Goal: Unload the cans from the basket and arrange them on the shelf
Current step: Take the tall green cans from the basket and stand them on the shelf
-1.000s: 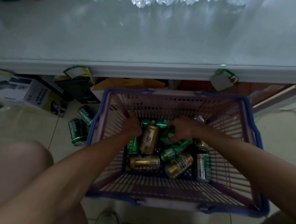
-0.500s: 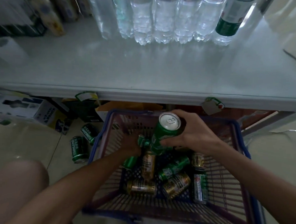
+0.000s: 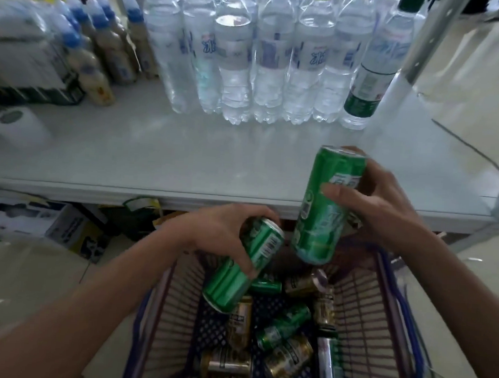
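Note:
My right hand (image 3: 387, 203) grips a tall green can (image 3: 325, 211), held almost upright over the front edge of the pale shelf (image 3: 185, 161). My left hand (image 3: 225, 234) grips a second green can (image 3: 243, 264), tilted, just above the basket. The purple-blue plastic basket (image 3: 381, 313) stands on the floor below the shelf. Several gold and green cans (image 3: 285, 354) lie loose on its bottom.
A row of clear water bottles (image 3: 265, 58) stands at the back of the shelf, with tan bottles with blue caps (image 3: 105, 48) to the left and a white roll (image 3: 15, 125) near the left edge. Cardboard boxes (image 3: 50, 223) lie under the shelf. A metal post (image 3: 427, 39) rises at right.
Both hands have risen out of the basket, each with a green can. The right can has gone up to shelf height. The view has tilted up toward the shelf.

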Demonstrator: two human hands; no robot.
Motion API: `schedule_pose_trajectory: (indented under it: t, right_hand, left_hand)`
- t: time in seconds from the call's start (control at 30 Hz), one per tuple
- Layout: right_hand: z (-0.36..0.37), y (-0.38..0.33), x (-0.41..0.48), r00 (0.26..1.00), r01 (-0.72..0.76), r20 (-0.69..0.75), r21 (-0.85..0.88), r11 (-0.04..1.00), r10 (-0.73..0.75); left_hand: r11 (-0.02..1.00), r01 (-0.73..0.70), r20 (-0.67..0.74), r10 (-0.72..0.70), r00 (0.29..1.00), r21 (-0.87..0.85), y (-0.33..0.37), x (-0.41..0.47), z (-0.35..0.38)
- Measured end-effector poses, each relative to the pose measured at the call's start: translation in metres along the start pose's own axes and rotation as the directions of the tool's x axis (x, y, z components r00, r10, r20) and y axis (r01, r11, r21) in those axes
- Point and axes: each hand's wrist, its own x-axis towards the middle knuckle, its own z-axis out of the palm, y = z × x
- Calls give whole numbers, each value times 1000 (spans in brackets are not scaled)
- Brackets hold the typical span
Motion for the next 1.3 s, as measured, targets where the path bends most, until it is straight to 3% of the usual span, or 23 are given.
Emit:
schedule_pose_trajectory:
  t: [0.17, 0.27, 0.5, 0.7, 0.8, 0.9, 0.97, 1.07, 1.13, 1.3]
  right_hand:
    - [-15, -2, 10, 989, 4, -138, 362, 932, 49]
    - [-15, -9, 18, 991, 10, -127, 434, 901, 50]
    - [3, -24, 46, 994, 31, -109, 393, 919, 13]
    - [29, -12, 64, 972, 126, -217, 167, 978, -88]
    - [38, -2, 70, 966, 125, -237, 93, 988, -100]
    - [49, 3, 79, 964, 122, -246, 79, 989, -100]
    - [57, 5, 87, 963, 120, -250, 80, 989, -97]
    - [70, 6, 102, 961, 107, -263, 92, 990, -80]
    - [78, 6, 113, 961, 106, -265, 100, 989, -76]
    - [100, 14, 143, 977, 65, -212, 172, 983, -28]
  left_hand:
    - [966, -99, 6, 103, 995, -238, 9, -23, -41]
    - [926, -188, -72, 173, 982, -328, 7, -25, -57]
    - [787, -406, -416, 210, 885, -465, -8, -21, -89]
    - [748, -497, -735, 17, 677, -440, -29, -4, -102]
    - [800, -462, -804, -42, 593, -382, -40, 5, -102]
    - [824, -431, -824, -73, 562, -368, -49, 14, -100]
    - [843, -391, -804, -78, 590, -369, -55, 18, -98]
    - [918, -209, -723, -110, 682, -337, -66, 23, -91]
    - [936, -152, -717, -133, 684, -319, -72, 26, -88]
    - [950, -104, -801, -187, 569, -295, -74, 34, -91]
